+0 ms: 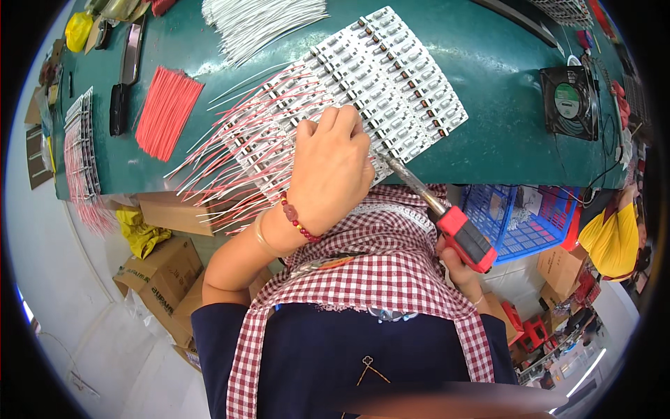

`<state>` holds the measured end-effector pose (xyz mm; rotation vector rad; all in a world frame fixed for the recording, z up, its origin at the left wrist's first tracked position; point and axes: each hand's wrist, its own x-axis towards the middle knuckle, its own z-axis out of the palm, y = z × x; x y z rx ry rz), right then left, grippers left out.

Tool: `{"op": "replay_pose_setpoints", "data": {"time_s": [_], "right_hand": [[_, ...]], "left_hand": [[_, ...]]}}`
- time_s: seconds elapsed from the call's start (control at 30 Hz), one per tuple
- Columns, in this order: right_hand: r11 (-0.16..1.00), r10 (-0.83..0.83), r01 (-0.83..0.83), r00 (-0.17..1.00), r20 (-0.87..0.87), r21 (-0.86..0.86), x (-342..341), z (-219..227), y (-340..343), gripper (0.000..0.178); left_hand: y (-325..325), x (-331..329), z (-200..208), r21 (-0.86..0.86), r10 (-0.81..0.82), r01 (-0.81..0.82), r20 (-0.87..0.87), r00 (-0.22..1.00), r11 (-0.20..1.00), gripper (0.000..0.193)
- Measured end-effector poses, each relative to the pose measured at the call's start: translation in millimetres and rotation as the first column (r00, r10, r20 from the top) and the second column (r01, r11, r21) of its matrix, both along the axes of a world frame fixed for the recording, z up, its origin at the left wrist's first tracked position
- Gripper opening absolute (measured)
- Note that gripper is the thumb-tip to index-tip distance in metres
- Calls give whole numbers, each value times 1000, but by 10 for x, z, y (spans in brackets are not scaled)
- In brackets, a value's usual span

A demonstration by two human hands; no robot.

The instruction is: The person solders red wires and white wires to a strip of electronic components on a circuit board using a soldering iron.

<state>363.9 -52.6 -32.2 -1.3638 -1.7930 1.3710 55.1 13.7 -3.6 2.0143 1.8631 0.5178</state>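
Brown cardboard boxes (164,279) on floor, lower left, under bench; printed sides.

The green counter (488,119) holds a white board of small parts (391,84) under the left hand (328,167), red wires (166,112) far to its left, and a black fan (569,101) far right.

Green-topped workbench (488,84) fills the upper view, edge bowed by the lens. Pale floor (91,349) below, left. Brown cardboard boxes (164,276) stacked under the bench beside a yellow bag (139,234). Blue plastic crate (520,216) at right. Small black fan (569,101) on the bench. Light even, bright.
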Motion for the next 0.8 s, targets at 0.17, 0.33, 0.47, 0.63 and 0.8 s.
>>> {"op": "replay_pose_setpoints", "data": {"time_s": [0.17, 0.33, 0.47, 0.63, 0.8], "right_hand": [[973, -130, 105, 985, -111, -207, 18, 90, -34, 20], [987, -68, 50, 992, -109, -155, 42, 66, -43, 24], [980, -104, 80, 987, -125, -184, 14, 117, -51, 26], [958, -189, 140, 964, -186, -250, 22, 122, -67, 29], [968, -154, 111, 972, -179, -226, 53, 131, -88, 24]], "left_hand": [[0, -7, 10, -17, -5, 5, 12, 1000, 1000, 6], [-10, -2, 10, -10, -2, 2, -2, 1000, 1000, 6], [-45, -20, -5, 36, -14, 15, -31, 999, 999, 9], [-127, -29, 1, -4, -64, 64, -62, 996, 998, 14], [-185, -1, -21, -19, -110, 109, -31, 993, 994, 15]]}}
